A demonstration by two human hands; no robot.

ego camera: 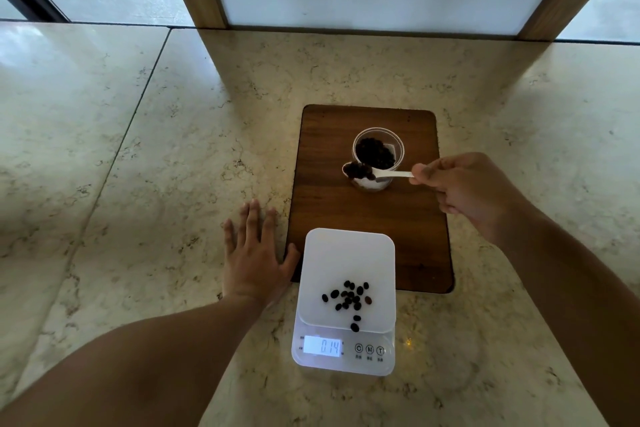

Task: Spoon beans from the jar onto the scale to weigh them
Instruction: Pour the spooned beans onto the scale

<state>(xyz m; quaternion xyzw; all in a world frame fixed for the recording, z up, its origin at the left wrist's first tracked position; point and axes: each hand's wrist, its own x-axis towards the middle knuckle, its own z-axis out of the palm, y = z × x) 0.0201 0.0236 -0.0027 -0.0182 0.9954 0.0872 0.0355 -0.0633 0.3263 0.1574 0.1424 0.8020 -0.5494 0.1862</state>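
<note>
Jar (378, 158) approx half full w/ beans (375, 152); spoon (360, 170) loaded; scale (346, 295) has some.

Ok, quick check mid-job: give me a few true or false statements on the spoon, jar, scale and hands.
1. The right hand holds a spoon loaded with beans. True.
2. The scale has no beans on its platform. False: a scatter of beans lies on it.
3. The left hand grips the jar. False: it lies flat on the counter, beside the scale.
4. The jar stands on the wooden board. True.
5. The scale's display is dark. False: it is lit and shows digits.
</note>
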